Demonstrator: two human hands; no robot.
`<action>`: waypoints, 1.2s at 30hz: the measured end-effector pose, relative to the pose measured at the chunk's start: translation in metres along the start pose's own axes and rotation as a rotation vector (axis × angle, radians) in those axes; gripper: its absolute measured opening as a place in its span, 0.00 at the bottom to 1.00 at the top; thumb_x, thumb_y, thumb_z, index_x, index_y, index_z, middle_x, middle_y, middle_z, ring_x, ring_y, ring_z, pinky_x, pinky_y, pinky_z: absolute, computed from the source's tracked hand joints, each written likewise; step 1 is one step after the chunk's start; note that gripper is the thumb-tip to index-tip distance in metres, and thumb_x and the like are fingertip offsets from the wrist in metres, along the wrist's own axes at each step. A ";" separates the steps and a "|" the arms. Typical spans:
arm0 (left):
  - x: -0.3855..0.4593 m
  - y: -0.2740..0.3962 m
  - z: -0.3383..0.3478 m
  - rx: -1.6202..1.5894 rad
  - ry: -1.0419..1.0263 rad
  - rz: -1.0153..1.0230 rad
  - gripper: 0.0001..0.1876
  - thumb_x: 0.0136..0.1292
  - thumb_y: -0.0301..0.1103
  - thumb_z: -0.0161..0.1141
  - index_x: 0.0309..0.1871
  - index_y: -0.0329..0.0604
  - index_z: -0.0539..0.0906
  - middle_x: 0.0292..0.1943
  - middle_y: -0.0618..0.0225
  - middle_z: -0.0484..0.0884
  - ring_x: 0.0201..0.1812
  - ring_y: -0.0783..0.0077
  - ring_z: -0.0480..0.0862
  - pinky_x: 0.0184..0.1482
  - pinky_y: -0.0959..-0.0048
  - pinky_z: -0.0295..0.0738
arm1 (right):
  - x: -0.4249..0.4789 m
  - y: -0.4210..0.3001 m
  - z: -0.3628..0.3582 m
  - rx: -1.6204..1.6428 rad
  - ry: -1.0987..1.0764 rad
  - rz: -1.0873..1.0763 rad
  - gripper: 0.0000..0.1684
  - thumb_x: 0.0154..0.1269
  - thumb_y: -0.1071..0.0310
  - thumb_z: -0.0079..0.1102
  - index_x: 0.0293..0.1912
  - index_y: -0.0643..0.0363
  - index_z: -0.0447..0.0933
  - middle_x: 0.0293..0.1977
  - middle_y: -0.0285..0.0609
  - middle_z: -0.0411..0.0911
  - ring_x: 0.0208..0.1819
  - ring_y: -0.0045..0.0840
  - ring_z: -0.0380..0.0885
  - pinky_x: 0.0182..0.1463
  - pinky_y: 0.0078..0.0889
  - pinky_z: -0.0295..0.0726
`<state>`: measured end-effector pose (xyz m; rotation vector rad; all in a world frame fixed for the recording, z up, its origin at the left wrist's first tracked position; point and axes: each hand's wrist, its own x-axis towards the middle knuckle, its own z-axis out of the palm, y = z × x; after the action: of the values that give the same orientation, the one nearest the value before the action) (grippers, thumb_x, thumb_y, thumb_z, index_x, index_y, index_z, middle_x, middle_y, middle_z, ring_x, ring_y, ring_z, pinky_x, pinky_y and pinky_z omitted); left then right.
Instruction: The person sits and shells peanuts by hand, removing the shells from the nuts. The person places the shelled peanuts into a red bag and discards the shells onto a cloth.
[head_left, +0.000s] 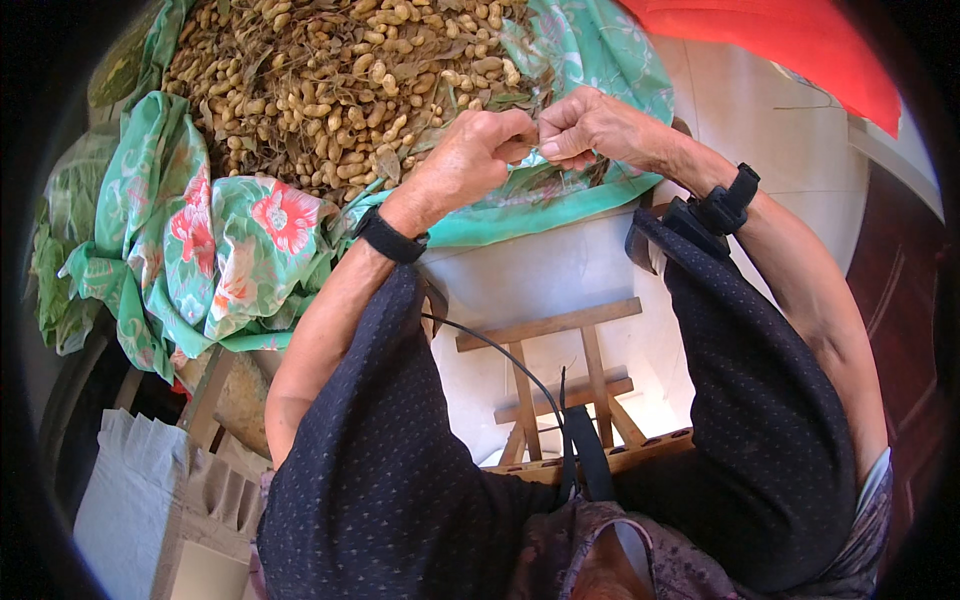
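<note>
Near the right edge of a heap of unshelled peanuts (322, 105), my left hand (476, 154) and my right hand (581, 131) meet, fingertips nearly touching. The fingers of both are curled in a pinch. Whatever lies between the fingertips is too small or too hidden to make out. The peanuts, mixed with dry stems and leaves, rest on a green floral cloth (517, 221). Dried plant bits lie on the cloth just below my right hand. Each wrist wears a black strap.
The bunched floral cloth (262, 255) hangs over at the left, beside a plastic bag of green leaves (67, 247) and a green squash (124, 64). A wooden stool frame (551, 326) stands between my knees. Red fabric (787, 45) is at upper right, a dark red wooden panel (900, 315) at right.
</note>
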<state>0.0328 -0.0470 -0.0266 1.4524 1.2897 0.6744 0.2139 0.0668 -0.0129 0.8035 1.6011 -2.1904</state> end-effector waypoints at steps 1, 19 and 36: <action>0.002 -0.003 0.002 0.053 0.001 0.029 0.05 0.59 0.21 0.58 0.39 0.34 0.79 0.24 0.61 0.79 0.26 0.73 0.78 0.31 0.73 0.74 | -0.002 0.002 0.000 0.025 0.004 0.007 0.14 0.61 0.67 0.62 0.22 0.60 0.73 0.17 0.32 0.69 0.19 0.14 0.64 0.25 0.19 0.61; -0.009 -0.067 0.020 0.712 0.030 -0.233 0.05 0.50 0.24 0.56 0.27 0.32 0.81 0.28 0.43 0.82 0.35 0.46 0.83 0.38 0.54 0.78 | -0.022 0.012 -0.028 -0.355 0.343 0.167 0.17 0.68 0.60 0.54 0.42 0.66 0.78 0.17 0.37 0.71 0.16 0.18 0.69 0.19 0.24 0.67; -0.010 -0.016 -0.027 -0.998 0.016 -0.325 0.08 0.67 0.29 0.58 0.44 0.33 0.83 0.32 0.67 0.83 0.31 0.78 0.80 0.34 0.83 0.76 | -0.013 -0.008 0.004 -0.020 0.255 -0.027 0.14 0.66 0.62 0.59 0.44 0.64 0.81 0.22 0.34 0.75 0.25 0.15 0.71 0.28 0.20 0.69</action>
<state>0.0007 -0.0495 -0.0306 0.4157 0.9289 0.9167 0.2193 0.0648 0.0018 1.0987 1.7558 -2.1572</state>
